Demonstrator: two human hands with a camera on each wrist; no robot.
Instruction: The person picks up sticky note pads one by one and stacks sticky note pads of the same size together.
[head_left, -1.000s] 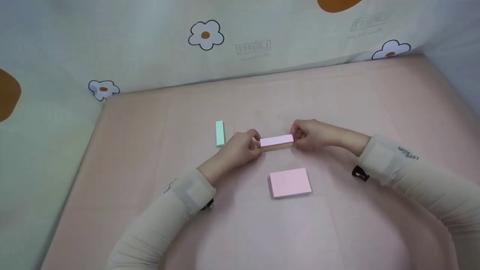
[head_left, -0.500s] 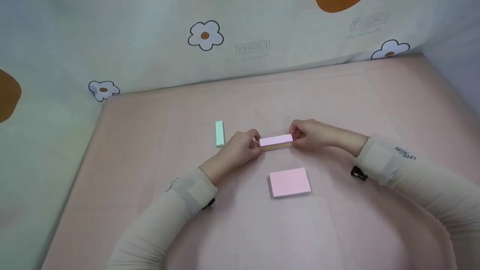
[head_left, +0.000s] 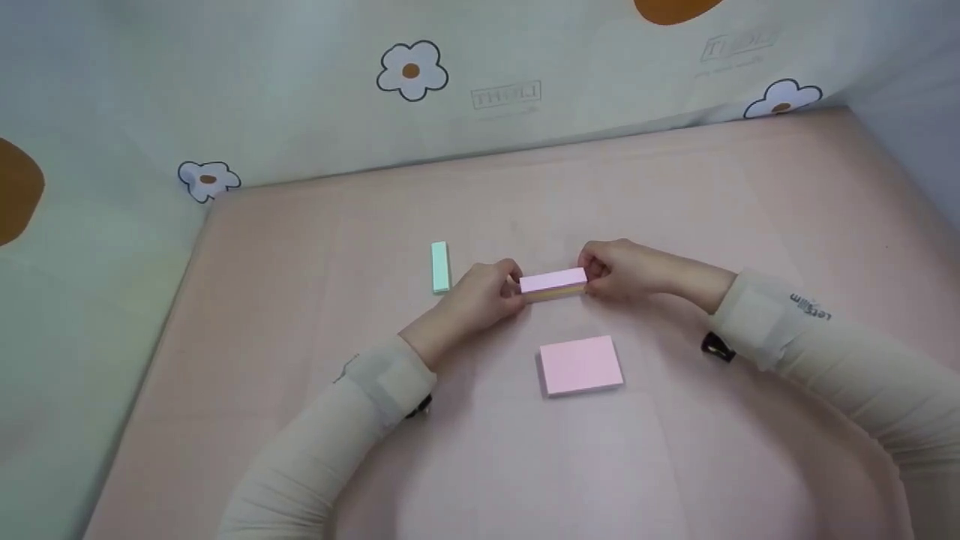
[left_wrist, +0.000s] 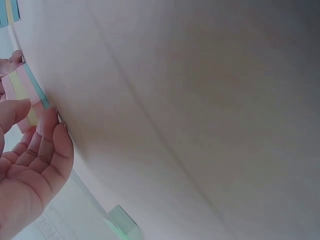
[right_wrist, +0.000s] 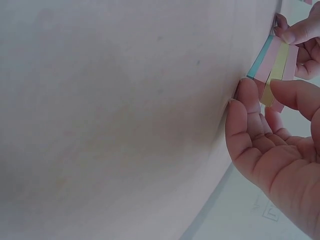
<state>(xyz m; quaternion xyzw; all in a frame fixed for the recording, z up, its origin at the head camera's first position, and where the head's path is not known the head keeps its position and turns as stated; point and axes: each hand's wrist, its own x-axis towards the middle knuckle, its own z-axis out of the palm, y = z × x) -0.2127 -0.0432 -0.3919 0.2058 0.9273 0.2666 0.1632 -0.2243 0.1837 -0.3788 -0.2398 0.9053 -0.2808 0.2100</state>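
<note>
A narrow stack of sticky notes lies crosswise between my two hands, pink on top with a yellow layer below. From the right wrist view its layers run teal, pink, yellow and pink. My left hand pinches the stack's left end between thumb and fingers. At the right end, my right hand pinches it the same way. Both hands are low over the pink table, and fingertips cover the stack's ends. Nearer to me lies a larger pink sticky note pad, flat on the table.
A mint-green strip of sticky-note shape lies just beyond my left wrist. The pink tabletop ends at a pale curtain with flower prints at the back and left. Each sleeve has a cuff with a black wrist camera.
</note>
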